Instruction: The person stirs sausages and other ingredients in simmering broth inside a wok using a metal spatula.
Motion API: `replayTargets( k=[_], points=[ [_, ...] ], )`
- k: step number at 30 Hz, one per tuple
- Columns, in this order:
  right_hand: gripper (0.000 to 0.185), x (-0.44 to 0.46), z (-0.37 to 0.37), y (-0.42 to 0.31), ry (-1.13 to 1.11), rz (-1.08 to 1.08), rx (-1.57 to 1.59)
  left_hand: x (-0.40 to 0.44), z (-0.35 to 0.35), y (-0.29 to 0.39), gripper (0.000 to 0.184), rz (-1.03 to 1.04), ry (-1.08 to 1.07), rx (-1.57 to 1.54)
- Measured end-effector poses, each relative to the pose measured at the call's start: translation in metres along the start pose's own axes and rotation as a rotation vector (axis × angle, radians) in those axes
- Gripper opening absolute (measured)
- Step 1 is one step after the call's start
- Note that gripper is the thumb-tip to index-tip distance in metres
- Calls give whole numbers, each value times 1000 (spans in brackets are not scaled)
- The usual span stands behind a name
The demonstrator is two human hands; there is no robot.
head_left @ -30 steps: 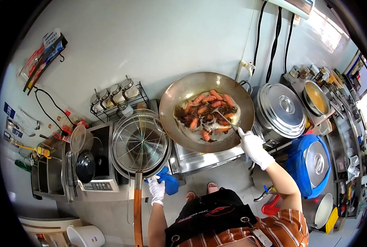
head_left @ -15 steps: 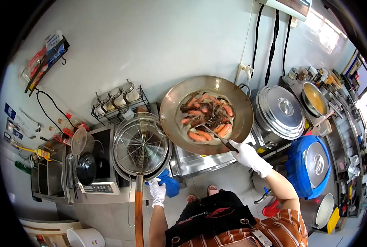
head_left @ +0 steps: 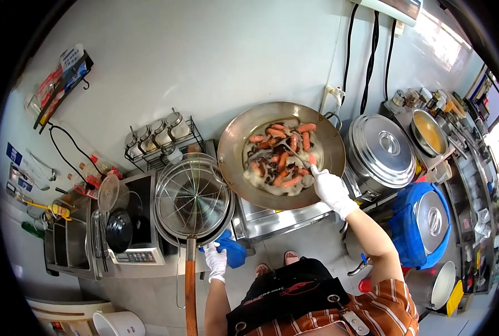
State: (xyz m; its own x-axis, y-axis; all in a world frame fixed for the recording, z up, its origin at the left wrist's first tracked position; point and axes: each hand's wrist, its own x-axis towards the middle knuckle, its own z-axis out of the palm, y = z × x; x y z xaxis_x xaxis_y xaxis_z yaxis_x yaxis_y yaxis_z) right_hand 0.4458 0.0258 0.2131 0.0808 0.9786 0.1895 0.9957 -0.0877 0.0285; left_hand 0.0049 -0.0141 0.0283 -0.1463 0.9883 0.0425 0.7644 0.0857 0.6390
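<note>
A wide metal wok (head_left: 232, 168) holds sausages (head_left: 307, 127), dark pieces and foamy oil. My gloved right hand (head_left: 332, 193) is closed round the handle of a metal stirring utensil (head_left: 298, 157), over the wok's near right side. The utensil's head lies among the food and is hard to make out. Low on the left, my gloved left hand (head_left: 216, 262) is closed on a blue cloth (head_left: 232, 252) at the counter's front edge. Beside it, a round wire strainer (head_left: 193, 193) with a long wooden handle (head_left: 190, 291) rests over a pan.
A large lidded pot (head_left: 381, 151) stands right of the wok. Further right are a bowl of yellow liquid (head_left: 427, 134) and a blue-wrapped lidded pot (head_left: 431, 215). Seasoning jars (head_left: 159, 133) sit in a rack at the wall. An induction cooker (head_left: 137, 255) is left of the strainer.
My right hand has moved slightly up with the utensil, now reaching over the wok's rim. The sausages have been shifted about and spread. My left hand has barely moved.
</note>
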Motion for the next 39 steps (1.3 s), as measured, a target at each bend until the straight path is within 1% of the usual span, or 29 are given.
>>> replayTargets(
  k=[1, 2, 4, 6, 9, 10, 12, 15, 17, 18, 20, 21, 26, 28, 29, 30, 32, 34, 36, 37, 39],
  points=[
    [46, -5, 0, 5, 19, -15, -68, 0, 0, 1, 37, 18, 12, -25],
    [46, -10, -1, 9, 18, -17, -68, 0, -1, 2, 37, 35, 24, -50],
    [44, -20, -7, 15, -10, 2, -155, -1, -3, 4, 37, 48, 34, -33],
    [45, -36, -14, 22, -39, 16, -140, -1, -4, 6, 37, 64, 43, -16],
    [45, -58, -24, 26, 135, -110, -130, 1, -2, 2, 38, 81, 41, -17],
    [45, -65, -27, 25, 135, -110, -130, 1, -2, 1, 37, 57, 27, -19],
    [46, -76, -34, 23, -101, -31, -44, 1, -2, 2, 36, 32, 12, -22],
    [50, -80, -50, 16, -156, -36, 102, 0, -4, 4, 36, 23, 4, -33],
    [52, -76, -47, 14, -185, -40, 280, 0, -6, 7, 39, 95, 33, -16],
    [52, -72, -46, 12, -185, -37, 281, 0, -7, 9, 39, 98, 31, -15],
    [50, -55, -52, -3, -291, 22, 395, 0, -8, 10, 39, 97, 41, -4],
    [47, -50, -39, -5, -238, 18, 439, 0, -7, 9, 39, 101, 41, -3],
    [43, -15, -8, -27, -162, 27, 462, -1, -3, 2, 39, 103, 53, 12],
    [43, -6, -3, -32, -59, 16, 388, -1, -4, 3, 39, 103, 49, 12],
    [43, -1, 17, -29, 35, -12, 362, 0, -4, 3, 39, 103, 46, 11],
    [43, 2, 18, -28, 35, -12, 363, 0, -4, 3, 39, 104, 46, 12],
    [44, 9, 21, -25, 63, -3, 232, 1, -4, 3, 39, 61, 21, -8],
    [43, 12, 25, -19, 89, -17, 201, 1, -1, 0, 39, 72, 34, -13],
    [43, 14, 26, -15, 117, -1, 89, 1, 0, -2, 39, 82, 46, -17],
    [47, 15, 25, -10, 46, 33, 122, 2, 0, -2, 39, 79, 40, -20],
    [47, 10, 16, -3, 57, 34, 164, 3, 0, -4, 39, 77, 35, -24]
  ],
)
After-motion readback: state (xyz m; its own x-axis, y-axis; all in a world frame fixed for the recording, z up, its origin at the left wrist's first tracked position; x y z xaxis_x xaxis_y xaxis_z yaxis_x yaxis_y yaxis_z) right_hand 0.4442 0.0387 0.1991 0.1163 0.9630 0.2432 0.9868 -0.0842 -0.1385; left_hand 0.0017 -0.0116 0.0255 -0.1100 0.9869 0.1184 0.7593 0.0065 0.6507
